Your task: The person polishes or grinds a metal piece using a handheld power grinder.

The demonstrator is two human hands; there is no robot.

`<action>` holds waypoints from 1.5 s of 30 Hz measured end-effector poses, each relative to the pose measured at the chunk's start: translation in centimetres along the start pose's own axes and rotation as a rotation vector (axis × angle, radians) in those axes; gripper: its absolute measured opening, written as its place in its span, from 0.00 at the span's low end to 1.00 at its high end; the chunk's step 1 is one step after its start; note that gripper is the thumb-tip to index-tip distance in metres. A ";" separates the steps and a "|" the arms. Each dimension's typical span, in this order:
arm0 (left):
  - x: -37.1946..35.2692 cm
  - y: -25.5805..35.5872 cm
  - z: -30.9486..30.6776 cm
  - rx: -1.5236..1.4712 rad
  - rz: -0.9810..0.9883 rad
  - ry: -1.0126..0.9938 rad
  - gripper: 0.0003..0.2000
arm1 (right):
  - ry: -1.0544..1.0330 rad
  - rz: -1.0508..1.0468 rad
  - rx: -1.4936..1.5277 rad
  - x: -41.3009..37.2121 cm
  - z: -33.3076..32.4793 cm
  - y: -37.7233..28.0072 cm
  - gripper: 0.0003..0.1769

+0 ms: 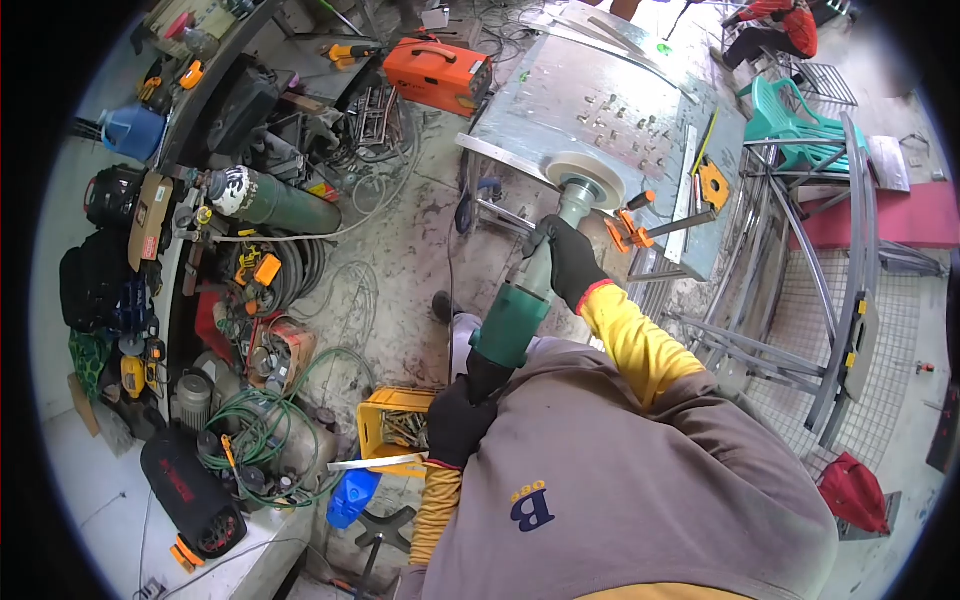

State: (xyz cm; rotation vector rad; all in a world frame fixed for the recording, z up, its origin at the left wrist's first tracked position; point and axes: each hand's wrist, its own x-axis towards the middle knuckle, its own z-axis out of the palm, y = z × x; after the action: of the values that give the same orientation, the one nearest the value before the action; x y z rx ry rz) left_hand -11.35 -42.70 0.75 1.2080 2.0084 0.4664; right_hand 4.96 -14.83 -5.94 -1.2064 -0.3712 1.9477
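Observation:
A large green angle grinder [512, 318] slants across the middle of the view, its round disc [590, 177] up at the near edge of a metal-topped table [540, 95]. Around its dark rear handle my left hand [460, 422], in a black glove, is closed. My right hand [568, 262], gloved the same way, grips the grinder's grey front part just behind the disc. The disc overlaps the tabletop in this view. Right of it, an orange clamp [628, 232] sits at the table edge, near a metal strip [682, 205] and a yellow-orange square tool [712, 186].
An orange welding machine [438, 75] stands left of the table, with a green gas cylinder [275, 205] nearer me. Hoses and cables cross the floor by a yellow crate [375, 425]. Metal frames [790, 330] and a green chair [785, 115] are right; a person in red [795, 25] sits beyond.

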 end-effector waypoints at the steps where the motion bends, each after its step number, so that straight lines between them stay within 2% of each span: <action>1: 0.2 -0.3 -0.1 0.003 0.014 0.016 0.16 | -0.002 0.002 -0.003 0.5 0.3 0.3 0.11; 3: 0.8 -1.1 -0.6 0.004 -0.002 0.025 0.16 | -0.136 -0.169 -0.186 1.4 0.9 1.4 0.11; 4: 1.1 -1.6 -1.0 0.006 -0.016 0.033 0.16 | -0.134 -0.165 -0.186 1.9 1.9 1.8 0.11; 6: 1.9 -2.7 -2.1 0.007 -0.018 0.059 0.16 | -0.069 -0.034 0.033 3.3 5.1 2.6 0.12; 7: 2.3 -3.3 -2.7 0.007 -0.015 0.088 0.16 | -0.069 0.000 0.016 3.7 6.5 2.8 0.12; 8: 2.8 -3.9 -3.4 0.007 -0.016 0.085 0.16 | -0.023 0.002 -0.091 2.2 9.8 1.6 0.04; 10: 4.2 -5.1 -5.0 0.023 -0.051 0.099 0.16 | -0.258 -0.200 -0.188 6.6 10.2 5.1 0.05; 12: 5.6 -6.3 -6.8 0.003 -0.047 0.111 0.15 | -0.049 0.077 -0.048 5.7 16.2 3.9 0.08; 15: 7.7 -9.0 -9.1 0.131 -0.050 0.242 0.14 | -0.099 0.090 -0.099 7.3 21.6 4.9 0.11; 18: 8.1 -14.3 -11.3 0.284 -0.065 0.223 0.14 | -0.171 0.105 -0.063 7.7 25.1 7.1 0.10; 20: 7.3 -16.7 -11.9 0.362 -0.029 0.215 0.13 | -0.240 0.133 0.030 6.8 26.6 9.2 0.08; 22: 6.3 -20.3 -11.8 0.750 0.347 0.297 0.13 | -0.277 0.119 0.077 4.9 27.3 11.2 0.08; 23: 5.5 -21.5 -10.9 0.683 0.070 0.080 0.21 | -0.309 0.097 0.076 4.0 27.3 12.2 0.08; 24: 6.3 -23.0 -11.1 0.687 0.099 0.063 0.21 | -0.284 0.077 0.089 2.7 27.4 12.3 0.08; 26: 17.8 -20.3 -9.0 0.271 0.116 0.101 0.22 | -0.247 0.195 0.102 0.0 28.1 11.8 0.07; 27: 23.0 -18.5 -8.0 0.061 0.112 0.116 0.22 | -0.230 0.186 0.112 -0.3 28.2 11.5 0.07; 28: 25.6 -18.1 -7.3 -0.146 0.101 0.130 0.22 | -0.255 0.194 0.072 -0.5 28.2 11.4 0.08; 34: 29.5 -24.6 -5.4 -1.379 -0.043 0.264 0.24 | -0.382 0.120 0.015 2.1 29.9 8.5 0.08; 37: 29.5 -26.7 -8.1 -1.962 -0.120 0.347 0.25 | -0.461 0.067 0.016 3.4 31.0 5.2 0.08; 38: 30.1 -26.9 -9.3 -1.940 -0.106 0.353 0.25 | -0.492 0.038 0.031 3.9 31.3 3.8 0.09; 39: 33.2 -24.6 -11.1 -1.793 -0.100 0.251 0.25 | -0.497 0.043 0.099 4.5 31.5 2.7 0.09; 41: 31.6 -21.2 -14.0 -1.495 -0.098 0.055 0.24 | -0.535 0.033 0.137 6.2 31.4 0.4 0.10; 44: 31.7 -13.7 -17.1 -1.012 -0.111 -0.219 0.22 | -0.594 0.008 0.271 9.6 30.6 -2.6 0.12; 45: 33.2 -10.2 -18.1 -0.846 -0.103 -0.314 0.22 | -0.700 0.001 0.394 10.8 30.2 -4.0 0.14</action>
State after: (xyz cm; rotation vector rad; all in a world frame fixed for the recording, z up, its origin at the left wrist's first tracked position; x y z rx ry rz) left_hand -40.49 -17.76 -7.05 0.5934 1.3546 0.8925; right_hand -21.28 0.55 4.99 -0.2523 -0.3096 2.2656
